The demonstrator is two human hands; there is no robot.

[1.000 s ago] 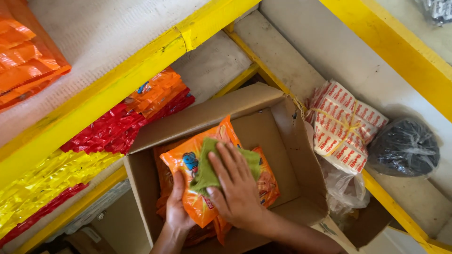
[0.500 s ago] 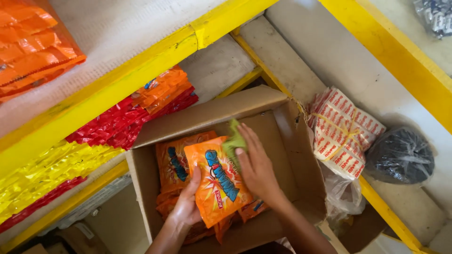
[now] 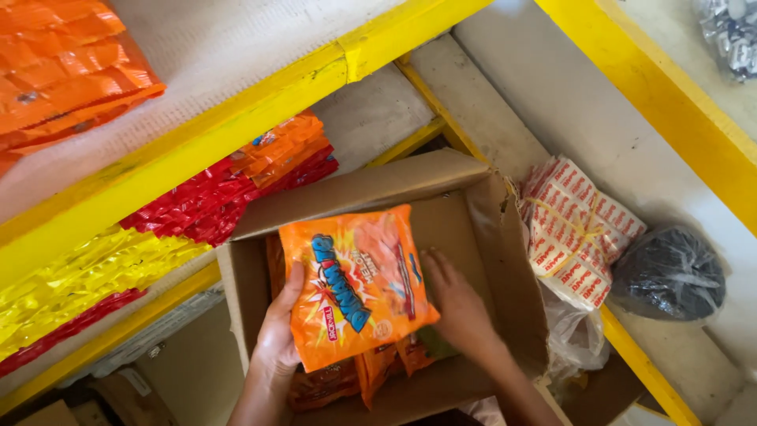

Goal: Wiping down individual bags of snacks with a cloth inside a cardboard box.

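Left hand grips the orange snack packet by its left edge, thumb on the printed face, fingers behind it out of sight. Right hand sits at the packet's right edge, fingers spread and loosely curled, touching the packet's side; can't tell if it really clamps it. Packet is between the two hands, face up, tilted, lifted above the open cardboard box. More orange packets lie inside the box, under the held one. Left of the box: red packets and yellow packets stacked on a shelf behind a yellow shelf rail. Right of the box: bundle of red-and-white sachets, touching the box wall; a dark plastic bag just beyond the bundle.
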